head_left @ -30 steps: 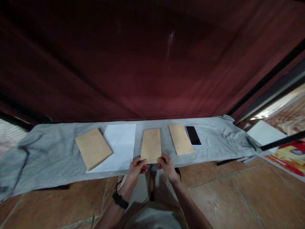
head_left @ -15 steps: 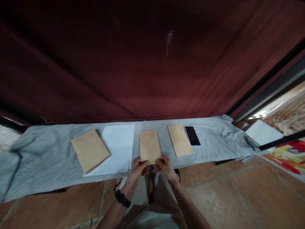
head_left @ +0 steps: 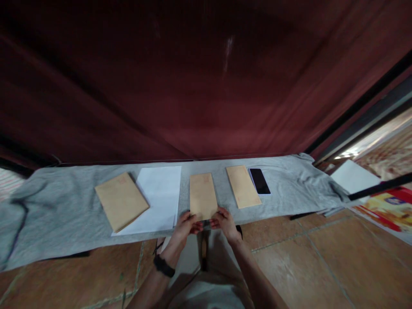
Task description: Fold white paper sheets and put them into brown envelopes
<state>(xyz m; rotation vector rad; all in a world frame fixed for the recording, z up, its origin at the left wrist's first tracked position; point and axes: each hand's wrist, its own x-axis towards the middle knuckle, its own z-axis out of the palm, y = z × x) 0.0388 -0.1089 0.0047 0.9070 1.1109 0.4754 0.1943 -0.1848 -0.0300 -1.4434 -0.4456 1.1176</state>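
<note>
A brown paper envelope lies in front of me, its near edge at the front of the cloth-covered surface. My left hand pinches the envelope's near left corner, thumb on top and fingers curled below. At the near right corner, my right hand grips the same envelope in a like way. Left of it, a stack of brown envelopes rests askew, partly over white paper sheets. To the right lies another brown envelope, beside a dark-screened phone.
Grey cloth covers the long narrow surface. A dark red curtain hangs right behind it. On the far right are a black bar, a white sheet or board and a red-and-yellow printed box or packet. Tiled floor lies below.
Both hands stay at the envelope's near corners, with the thumbs and fingers shifting only slightly. The whole view has tilted a little; the other things lie as before.
</note>
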